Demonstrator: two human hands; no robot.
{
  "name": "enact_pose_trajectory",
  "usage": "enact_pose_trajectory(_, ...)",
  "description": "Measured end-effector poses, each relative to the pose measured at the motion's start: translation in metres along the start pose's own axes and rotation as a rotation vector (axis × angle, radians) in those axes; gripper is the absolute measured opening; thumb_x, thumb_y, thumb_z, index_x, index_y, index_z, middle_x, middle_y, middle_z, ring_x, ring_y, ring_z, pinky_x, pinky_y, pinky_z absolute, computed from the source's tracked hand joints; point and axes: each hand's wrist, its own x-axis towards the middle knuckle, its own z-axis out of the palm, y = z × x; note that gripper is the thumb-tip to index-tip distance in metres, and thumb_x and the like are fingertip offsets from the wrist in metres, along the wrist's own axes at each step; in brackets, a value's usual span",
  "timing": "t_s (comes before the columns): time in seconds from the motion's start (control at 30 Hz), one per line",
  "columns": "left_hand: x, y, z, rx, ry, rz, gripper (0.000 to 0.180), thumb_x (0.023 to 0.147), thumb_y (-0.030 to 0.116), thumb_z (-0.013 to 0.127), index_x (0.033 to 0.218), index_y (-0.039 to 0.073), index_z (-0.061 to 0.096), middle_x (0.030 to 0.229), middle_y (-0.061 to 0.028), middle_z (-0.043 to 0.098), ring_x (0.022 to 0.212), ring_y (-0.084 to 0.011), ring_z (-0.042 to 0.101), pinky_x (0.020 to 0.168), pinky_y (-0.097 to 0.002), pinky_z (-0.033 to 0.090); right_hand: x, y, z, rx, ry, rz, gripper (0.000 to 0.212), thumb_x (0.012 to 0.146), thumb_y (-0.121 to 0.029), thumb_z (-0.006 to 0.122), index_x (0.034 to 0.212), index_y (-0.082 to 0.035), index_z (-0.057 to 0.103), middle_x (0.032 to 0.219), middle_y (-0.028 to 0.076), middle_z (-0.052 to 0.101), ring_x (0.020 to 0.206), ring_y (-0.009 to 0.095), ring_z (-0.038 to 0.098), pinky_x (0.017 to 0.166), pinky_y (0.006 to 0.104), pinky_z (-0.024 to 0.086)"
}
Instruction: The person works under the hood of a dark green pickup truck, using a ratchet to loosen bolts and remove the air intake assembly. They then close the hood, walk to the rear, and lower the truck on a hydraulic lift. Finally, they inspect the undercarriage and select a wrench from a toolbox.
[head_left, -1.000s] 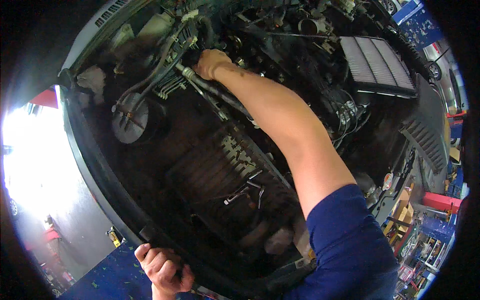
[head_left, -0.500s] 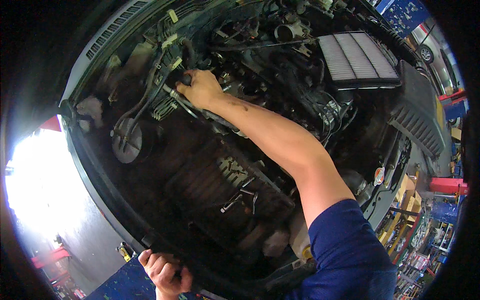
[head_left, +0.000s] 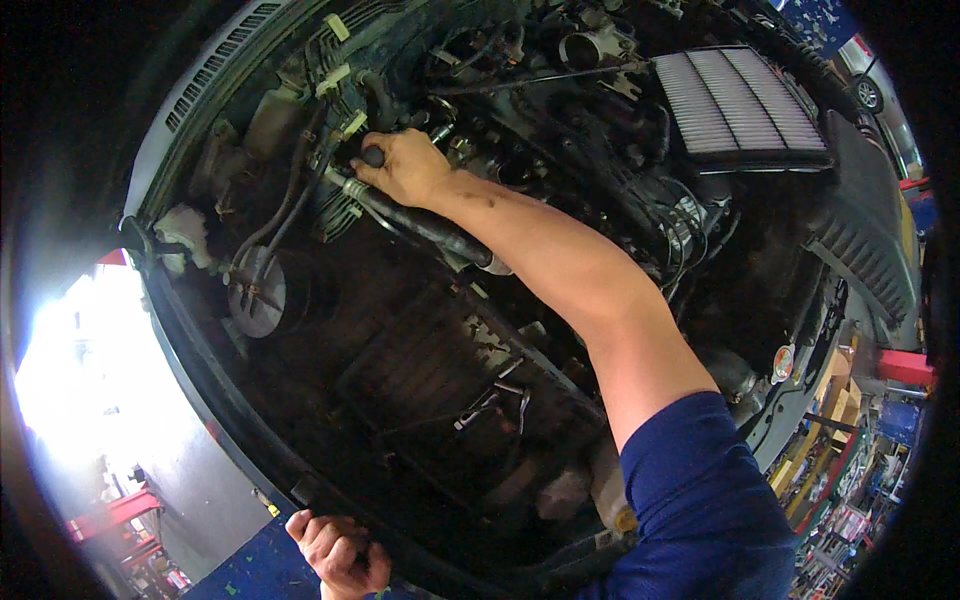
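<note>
I look down into a car's open engine bay. My right hand (head_left: 405,165) reaches far in and is closed around the end of a black rubber hose (head_left: 425,222) among pipes and connectors. The bare forearm runs back to a blue sleeve (head_left: 700,500) at lower right. My left hand (head_left: 335,550) grips the dark front edge of the engine bay (head_left: 230,420) at the bottom of the view.
A white pleated air filter (head_left: 735,105) lies in its open box at upper right. A round grey cap (head_left: 258,290) sits left of centre, a white reservoir (head_left: 182,228) beyond it. Metal clips (head_left: 490,400) lie on the dark cover. Workshop shelves and red equipment ring the car.
The view has shifted, so the engine bay sits lower and to the left. My right hand stays on the hose end; my left hand keeps its hold on the front edge.
</note>
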Motion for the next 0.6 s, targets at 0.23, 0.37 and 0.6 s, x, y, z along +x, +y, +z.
enact_pose_trajectory(0.23, 0.002, 0.002, 0.001, -0.016, 0.002, -0.019, 0.015, 0.073, 0.017, 0.07, 0.073, 0.008, 0.058, 0.076, -0.0087, 0.065, 0.074, -0.0274, 0.063, 0.086, -0.0445, 0.042, -0.004, 0.014, 0.007, -0.02, 0.019, -0.066, 0.035, 0.09, -0.037, 0.075, 0.105, -0.005, 0.073, 0.08, 0.023, 0.071, 0.078, 0.044, 0.07, 0.071, 0.0484, 0.057)
enact_pose_trajectory(0.37, 0.001, 0.002, 0.001, -0.016, 0.008, -0.014, 0.015, 0.072, 0.017, 0.07, 0.072, 0.009, 0.057, 0.075, -0.0081, 0.065, 0.073, -0.0273, 0.063, 0.087, -0.0444, 0.043, -0.015, 0.033, 0.012, -0.124, 0.024, -0.191, 0.037, 0.09, -0.04, 0.073, 0.106, -0.007, 0.073, 0.077, 0.022, 0.072, 0.077, 0.043, 0.071, 0.073, 0.0507, 0.058)
enact_pose_trajectory(0.6, 0.0, -0.001, 0.002, -0.029, 0.037, -0.014, 0.012, 0.072, 0.015, 0.069, 0.071, 0.01, 0.058, 0.073, -0.0069, 0.065, 0.071, -0.0262, 0.063, 0.086, -0.0433, 0.043, -0.066, 0.075, 0.001, -0.188, 0.004, -0.323, 0.033, 0.094, -0.039, 0.072, 0.112, -0.01, 0.07, 0.093, 0.02, 0.074, 0.082, 0.042, 0.072, 0.072, 0.0494, 0.059)
